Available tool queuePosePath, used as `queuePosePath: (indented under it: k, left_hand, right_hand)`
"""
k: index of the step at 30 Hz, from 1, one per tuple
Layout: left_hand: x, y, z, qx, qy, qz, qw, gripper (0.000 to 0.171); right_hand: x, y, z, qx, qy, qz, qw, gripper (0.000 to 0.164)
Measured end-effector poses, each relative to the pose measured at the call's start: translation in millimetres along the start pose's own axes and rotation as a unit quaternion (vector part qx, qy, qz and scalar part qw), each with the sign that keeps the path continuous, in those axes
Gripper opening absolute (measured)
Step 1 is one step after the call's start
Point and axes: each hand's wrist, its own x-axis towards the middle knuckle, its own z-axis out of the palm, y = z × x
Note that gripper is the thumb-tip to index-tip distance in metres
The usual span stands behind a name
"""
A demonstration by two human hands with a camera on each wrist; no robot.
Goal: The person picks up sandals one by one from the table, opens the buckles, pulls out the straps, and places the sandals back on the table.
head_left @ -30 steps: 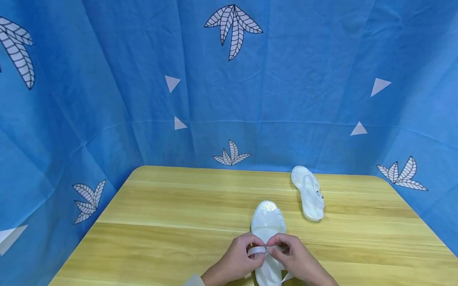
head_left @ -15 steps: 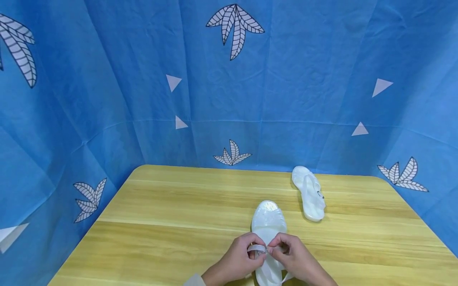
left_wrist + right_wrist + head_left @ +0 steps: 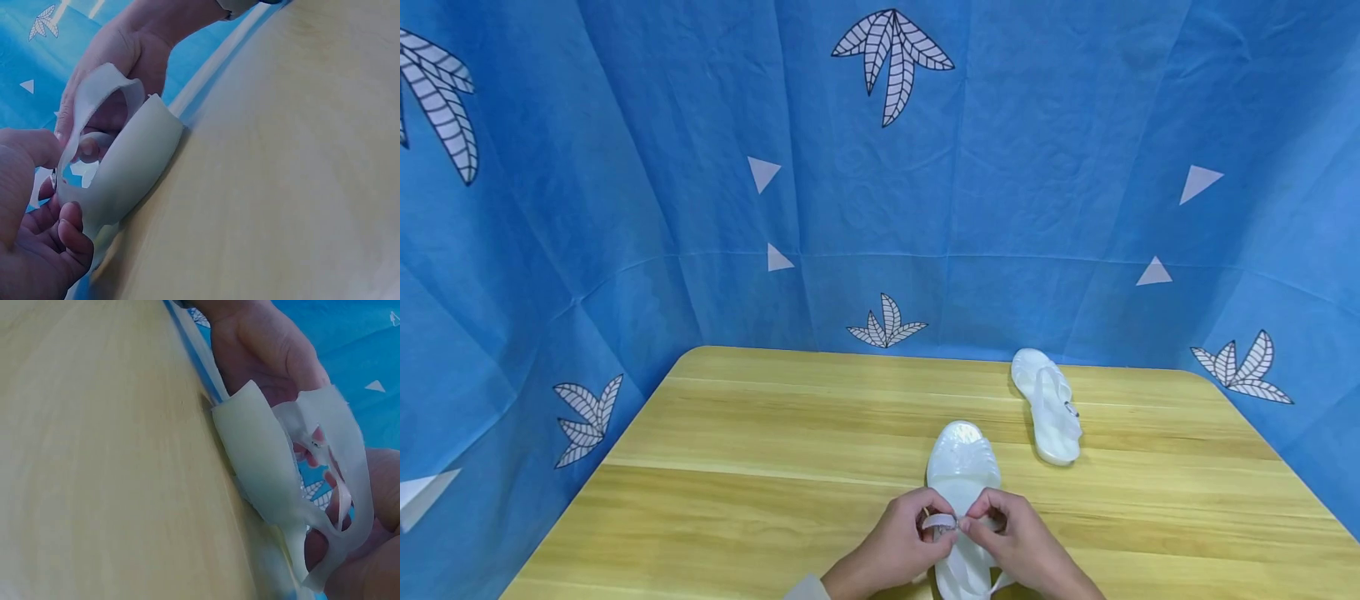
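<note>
A translucent white sandal (image 3: 961,454) lies on the table at the front, its toe pointing away from me. Over its middle, my left hand (image 3: 895,537) pinches the ankle strap (image 3: 938,521) by a small metal buckle (image 3: 957,523), the strap bowed up in a loop. Thumb and forefinger of my right hand (image 3: 1018,537) pinch the strap right beside the buckle. Both sets of fingertips nearly meet there and cover most of the buckle. In the right wrist view, the sandal's heel (image 3: 259,456) stands close by, with straps (image 3: 350,469) arching up from it.
A second white sandal (image 3: 1048,408) lies farther back on the right, its buckle (image 3: 1071,408) on its right side. The wooden table (image 3: 760,433) has rounded back corners. Blue curtain (image 3: 1037,167) with leaf prints hangs behind it and along both sides.
The hands and the near sandal stay almost in place. The right fingertips shift slightly at the buckle, and the strap loop by the left hand looks a little smaller.
</note>
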Motion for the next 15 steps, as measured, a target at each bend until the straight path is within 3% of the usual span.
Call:
queuePosePath:
  k: [9, 15]
  left_hand:
    - [0.3, 1.8, -1.3, -0.014, -0.003, -0.006, 0.9999, 0.010]
    - [0.4, -1.2, -0.7, -0.023, -0.005, -0.012, 0.9997, 0.009]
  right_hand:
    - [0.2, -0.1, 0.7, -0.012, 0.009, 0.010, 1.000, 0.021]
    - [-0.3, 0.1, 2.8, -0.001, 0.014, -0.010, 1.000, 0.021]
